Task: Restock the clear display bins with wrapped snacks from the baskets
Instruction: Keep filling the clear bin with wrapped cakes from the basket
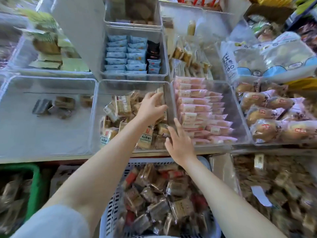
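Observation:
A clear display bin (96,117) in the middle holds brown wrapped snacks (121,105). My left hand (151,107) reaches into it near its right wall, fingers curled over a wrapped snack at the pile's top right. My right hand (178,141) rests at the bin's front right corner, fingers touching a small wrapped snack (163,130) there. Below, a white slatted basket (113,203) is full of brown and red wrapped snacks (154,200).
A nearly bare clear bin (20,134) stands left. A bin of pink packets (202,109) stands right, with bread rolls (267,117) beyond it. Blue packets (123,55) fill a bin behind. A green basket (34,186) sits lower left.

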### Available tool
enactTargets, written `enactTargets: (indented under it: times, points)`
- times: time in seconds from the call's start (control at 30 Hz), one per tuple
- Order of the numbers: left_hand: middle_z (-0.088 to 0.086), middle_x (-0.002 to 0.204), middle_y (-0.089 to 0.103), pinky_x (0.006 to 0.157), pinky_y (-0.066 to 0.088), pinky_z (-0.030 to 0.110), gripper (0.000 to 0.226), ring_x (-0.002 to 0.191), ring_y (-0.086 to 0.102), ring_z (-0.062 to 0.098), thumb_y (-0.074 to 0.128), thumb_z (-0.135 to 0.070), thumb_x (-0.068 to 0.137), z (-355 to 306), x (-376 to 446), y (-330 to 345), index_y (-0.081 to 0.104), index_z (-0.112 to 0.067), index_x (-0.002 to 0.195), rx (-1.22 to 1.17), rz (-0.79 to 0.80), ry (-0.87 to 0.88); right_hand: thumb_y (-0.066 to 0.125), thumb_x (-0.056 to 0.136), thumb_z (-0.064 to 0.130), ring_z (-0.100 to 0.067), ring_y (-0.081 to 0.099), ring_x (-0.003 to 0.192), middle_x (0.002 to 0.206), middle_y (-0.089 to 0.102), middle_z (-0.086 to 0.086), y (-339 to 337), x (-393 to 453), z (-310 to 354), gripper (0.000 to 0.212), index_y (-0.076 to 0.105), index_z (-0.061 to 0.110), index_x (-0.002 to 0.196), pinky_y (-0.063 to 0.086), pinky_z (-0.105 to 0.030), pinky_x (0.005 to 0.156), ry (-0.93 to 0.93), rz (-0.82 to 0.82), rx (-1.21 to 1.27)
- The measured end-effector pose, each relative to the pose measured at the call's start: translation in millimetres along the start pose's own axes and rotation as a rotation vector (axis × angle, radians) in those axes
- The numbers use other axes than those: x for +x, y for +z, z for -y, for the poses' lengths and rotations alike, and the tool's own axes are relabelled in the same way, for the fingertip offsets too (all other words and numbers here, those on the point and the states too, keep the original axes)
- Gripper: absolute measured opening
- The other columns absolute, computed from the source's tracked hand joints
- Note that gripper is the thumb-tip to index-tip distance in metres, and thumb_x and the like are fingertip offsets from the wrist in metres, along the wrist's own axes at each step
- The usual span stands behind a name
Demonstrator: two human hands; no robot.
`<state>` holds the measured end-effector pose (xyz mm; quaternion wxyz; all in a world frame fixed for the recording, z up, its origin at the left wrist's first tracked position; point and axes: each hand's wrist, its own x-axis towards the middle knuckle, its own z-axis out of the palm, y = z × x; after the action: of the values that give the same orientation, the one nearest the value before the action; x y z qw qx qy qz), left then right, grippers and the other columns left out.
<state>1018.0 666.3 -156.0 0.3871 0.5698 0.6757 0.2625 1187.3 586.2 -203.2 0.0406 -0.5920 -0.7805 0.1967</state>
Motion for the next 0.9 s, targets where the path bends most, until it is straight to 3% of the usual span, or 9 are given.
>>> enactTargets:
  times: [0.07, 0.13, 0.3, 0.43, 0.57, 0.73, 0.8, 0.9]
  points:
    - [0.004, 0.161, 0.026, 0.119, 0.024, 0.038, 0.072, 0.146, 0.027, 0.022, 0.063, -0.026, 0.087, 6.6, 5.7, 8.3, 0.034, -0.023, 0.153, 0.145, 0.146, 0.009, 0.045, 0.101, 0.034, -0.02, 0.024, 0.148, 0.168, 0.0, 0.004, -3.2, 0.0, 1.0, 0.052, 0.04, 0.018, 0.15, 0.035, -0.047, 0.112, 0.021, 0.02, 0.028]
    - [0.001, 0.16, 0.029, 0.115, 0.029, 0.035, 0.074, 0.144, 0.032, 0.019, 0.064, -0.024, 0.087, 8.7, 4.5, 11.3, 0.032, -0.024, 0.154, 0.149, 0.173, 0.045, 0.045, 0.101, 0.035, -0.02, 0.023, 0.149, 0.167, -0.001, 0.006, -6.6, -0.9, 3.0, 0.053, 0.039, 0.019, 0.152, 0.034, -0.047, 0.113, 0.025, 0.027, 0.051]
    - [0.004, 0.136, 0.057, 0.105, 0.04, 0.037, 0.048, 0.128, 0.048, 0.022, 0.061, -0.022, 0.091, 9.5, -28.7, 12.6, 0.053, -0.018, 0.138, 0.135, -0.095, 0.111, 0.048, 0.1, 0.029, -0.019, 0.021, 0.15, 0.167, -0.001, 0.012, -11.5, -1.0, -0.3, 0.057, 0.03, 0.025, 0.155, 0.03, -0.047, 0.115, 0.029, 0.069, 0.161]
    - [-0.003, 0.113, 0.063, 0.082, 0.052, 0.034, 0.031, 0.095, 0.059, 0.012, 0.058, -0.024, 0.092, -0.3, -84.0, 32.1, 0.061, -0.02, 0.123, 0.126, -0.138, 0.156, 0.05, 0.097, 0.017, -0.014, 0.022, 0.149, 0.163, 0.023, 0.003, -24.3, -27.8, -14.1, 0.059, 0.033, 0.023, 0.153, 0.024, -0.042, 0.121, 0.041, 0.007, 0.398]
    - [-0.003, 0.113, 0.059, 0.073, 0.047, 0.03, 0.031, 0.09, 0.058, 0.012, 0.057, -0.027, 0.095, -15.8, -131.9, 83.1, 0.058, -0.022, 0.125, 0.242, 0.022, 0.197, 0.055, 0.091, 0.009, -0.022, 0.042, 0.136, 0.144, 0.05, -0.006, -26.7, -100.3, -65.1, 0.047, 0.053, 0.012, 0.138, 0.035, -0.041, 0.114, 0.11, -0.249, 0.316]
    - [-0.001, 0.132, 0.051, 0.079, 0.054, 0.038, 0.039, 0.105, 0.059, 0.02, 0.051, -0.032, 0.099, -55.9, -165.9, 175.9, 0.046, -0.025, 0.137, 0.447, 0.314, 0.199, 0.061, 0.088, 0.005, -0.033, 0.054, 0.12, 0.128, 0.058, -0.013, -37.4, -178.4, -167.7, 0.034, 0.063, 0.006, 0.122, 0.047, -0.045, 0.1, 0.354, -0.353, 0.232]
    - [0.0, 0.134, 0.05, 0.071, 0.052, 0.034, 0.038, 0.098, 0.058, 0.017, 0.05, -0.03, 0.1, -78.4, -173.5, 212.6, 0.047, -0.026, 0.138, 0.5, 0.414, 0.229, 0.062, 0.084, 0.006, -0.037, 0.055, 0.115, 0.126, 0.056, -0.016, -44.5, -205.3, -214.2, 0.037, 0.064, 0.006, 0.121, 0.048, -0.045, 0.095, 0.478, -0.353, 0.201]
    - [0.0, 0.133, 0.053, 0.077, 0.053, 0.033, 0.038, 0.103, 0.062, 0.019, 0.05, -0.033, 0.1, -107.8, -185.2, 262.4, 0.049, -0.027, 0.137, 0.564, 0.492, 0.245, 0.059, 0.089, 0.013, -0.035, 0.05, 0.118, 0.131, 0.051, -0.014, -57.4, -245.2, -280.0, 0.04, 0.055, 0.011, 0.128, 0.046, -0.043, 0.095, 0.702, -0.198, 0.129]
